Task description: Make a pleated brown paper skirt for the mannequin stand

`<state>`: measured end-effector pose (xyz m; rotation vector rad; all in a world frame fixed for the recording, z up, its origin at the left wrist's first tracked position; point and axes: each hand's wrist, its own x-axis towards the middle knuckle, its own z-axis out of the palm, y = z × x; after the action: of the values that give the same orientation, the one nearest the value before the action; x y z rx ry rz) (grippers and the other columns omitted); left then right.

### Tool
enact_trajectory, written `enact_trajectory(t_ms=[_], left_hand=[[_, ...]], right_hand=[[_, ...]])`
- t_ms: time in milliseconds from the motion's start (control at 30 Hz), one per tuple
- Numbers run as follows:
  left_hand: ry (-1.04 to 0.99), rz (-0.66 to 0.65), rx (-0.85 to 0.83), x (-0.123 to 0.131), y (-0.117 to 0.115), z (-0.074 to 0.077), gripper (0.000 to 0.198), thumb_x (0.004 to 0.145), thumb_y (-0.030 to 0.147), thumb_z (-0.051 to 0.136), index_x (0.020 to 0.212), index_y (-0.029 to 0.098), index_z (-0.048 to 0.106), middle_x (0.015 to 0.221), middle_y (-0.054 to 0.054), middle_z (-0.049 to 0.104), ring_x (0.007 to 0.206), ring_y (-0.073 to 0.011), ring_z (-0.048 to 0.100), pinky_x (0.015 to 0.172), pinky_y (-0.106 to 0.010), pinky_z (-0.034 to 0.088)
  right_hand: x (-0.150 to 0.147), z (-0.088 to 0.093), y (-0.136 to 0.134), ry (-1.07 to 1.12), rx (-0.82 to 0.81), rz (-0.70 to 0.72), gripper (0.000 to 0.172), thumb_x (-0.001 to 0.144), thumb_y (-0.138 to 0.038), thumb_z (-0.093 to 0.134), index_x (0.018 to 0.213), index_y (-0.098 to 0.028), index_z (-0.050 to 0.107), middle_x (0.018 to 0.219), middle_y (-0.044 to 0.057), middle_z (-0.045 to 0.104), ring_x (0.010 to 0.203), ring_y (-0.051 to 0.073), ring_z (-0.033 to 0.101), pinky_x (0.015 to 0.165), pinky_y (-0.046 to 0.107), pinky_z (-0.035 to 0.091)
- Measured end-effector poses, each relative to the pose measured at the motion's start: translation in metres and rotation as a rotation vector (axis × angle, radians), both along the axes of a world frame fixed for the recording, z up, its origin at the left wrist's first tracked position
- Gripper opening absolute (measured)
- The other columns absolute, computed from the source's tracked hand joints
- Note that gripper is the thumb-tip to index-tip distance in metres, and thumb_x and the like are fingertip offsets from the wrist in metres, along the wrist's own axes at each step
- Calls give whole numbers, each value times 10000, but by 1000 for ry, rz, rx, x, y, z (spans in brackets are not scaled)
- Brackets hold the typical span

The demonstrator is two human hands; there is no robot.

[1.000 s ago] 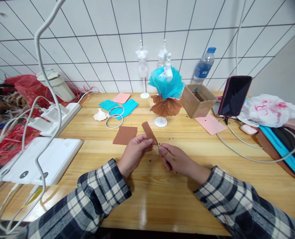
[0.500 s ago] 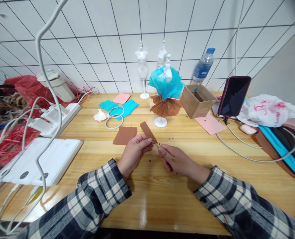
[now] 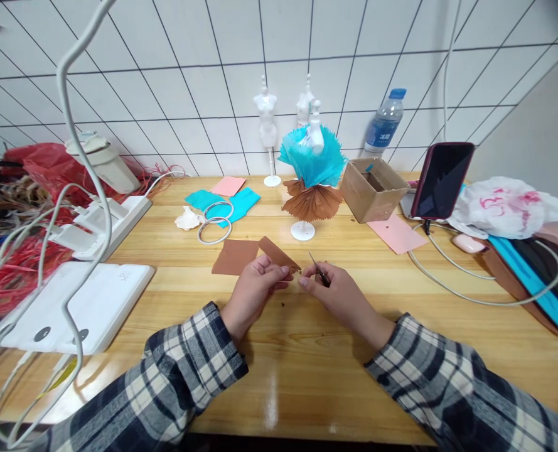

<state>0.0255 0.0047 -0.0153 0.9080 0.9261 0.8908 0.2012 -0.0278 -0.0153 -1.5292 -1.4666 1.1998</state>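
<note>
My left hand (image 3: 260, 285) pinches a folded strip of brown paper (image 3: 279, 254) near its right end. Close beside it, my right hand (image 3: 332, 292) is closed around a small pair of scissors (image 3: 320, 271), whose narrow blades point up and away from the strip. The thumb and a finger of that hand are near the strip's cut end. A wider piece of brown paper (image 3: 234, 257) lies flat behind my left hand. Beyond my hands stands a small white mannequin (image 3: 314, 135) in a turquoise and brown pleated paper dress (image 3: 312, 163).
Two silver rings (image 3: 215, 231) lie by turquoise paper (image 3: 243, 204). At the right are a cardboard box (image 3: 373, 194), pink paper (image 3: 396, 232), a propped phone (image 3: 441, 182) and cables. At the left sit a power strip (image 3: 123, 223) and a white power bank (image 3: 104, 295).
The scissors have come away from the strip and turned in my right hand, so the blades now point upward. The strip's far end has tilted down toward the left.
</note>
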Motion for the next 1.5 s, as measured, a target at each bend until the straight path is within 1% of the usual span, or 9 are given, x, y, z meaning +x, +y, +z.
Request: enact_trajectory(t_ms=[100, 200, 400, 567, 667, 833, 1033, 1267, 1500], left_hand=[[50, -22, 21, 4, -4, 1, 270, 704, 243, 762, 945, 174, 662, 863, -42, 715, 728, -138, 627, 674, -242, 456], [84, -15, 32, 7, -7, 5, 233, 681, 238, 776, 869, 154, 666, 783, -34, 702, 691, -136, 610, 640, -237, 436], [134, -40, 120, 6, -7, 7, 187, 714, 297, 770, 750, 142, 672, 727, -19, 652, 714, -137, 580, 674, -243, 433], [34, 75, 17, 3, -3, 1, 196, 721, 318, 769, 782, 150, 692, 785, -30, 692, 736, -133, 601, 697, -241, 446], [12, 89, 5, 2, -2, -1, 212, 719, 323, 770, 815, 148, 696, 843, -45, 714, 781, -149, 627, 714, -247, 456], [102, 22, 63, 6, -6, 3, 232, 708, 349, 770, 763, 131, 716, 791, -65, 726, 763, -190, 640, 709, -285, 476], [173, -16, 84, 7, -8, 3, 250, 731, 367, 744, 804, 128, 732, 832, -81, 744, 788, -219, 663, 732, -312, 493], [187, 18, 77, 6, -5, 0, 253, 709, 374, 760, 769, 134, 709, 792, -70, 729, 739, -194, 645, 687, -289, 480], [156, 79, 65, 7, -6, -1, 236, 705, 352, 770, 755, 134, 695, 732, -39, 703, 653, -130, 587, 633, -241, 442]], right_hand=[[-2, -4, 0, 36, -9, -50, 324, 761, -472, 641, 880, -172, 627, 578, -61, 408, 540, 107, 383, 517, 242, 301], [-3, -5, 0, 24, -19, -89, 279, 747, -429, 648, 850, -171, 630, 568, -64, 393, 530, 104, 376, 511, 239, 290], [-2, 3, 1, -56, -17, -42, 211, 744, -382, 637, 808, -181, 617, 557, -64, 403, 529, 106, 383, 512, 238, 295], [0, 4, 1, -52, -29, -48, 186, 752, -356, 613, 797, -177, 625, 555, -62, 397, 533, 107, 381, 521, 241, 298], [-1, 2, 1, 23, -36, -59, 234, 755, -392, 612, 823, -169, 630, 573, -59, 410, 534, 102, 377, 522, 241, 305], [-4, -1, -1, 158, -104, -40, 412, 742, -525, 640, 937, -162, 650, 569, -73, 389, 480, 78, 312, 472, 228, 252], [-3, -5, 0, 99, -90, -67, 297, 718, -431, 693, 830, -164, 629, 546, -84, 369, 502, 75, 324, 472, 216, 243], [-3, -5, -1, 146, -97, -62, 291, 736, -422, 670, 879, -172, 629, 538, -89, 374, 458, 66, 312, 452, 213, 246], [-3, -4, 0, 168, -112, -88, 231, 726, -390, 655, 788, -175, 600, 576, -70, 437, 454, 67, 340, 455, 225, 293]])
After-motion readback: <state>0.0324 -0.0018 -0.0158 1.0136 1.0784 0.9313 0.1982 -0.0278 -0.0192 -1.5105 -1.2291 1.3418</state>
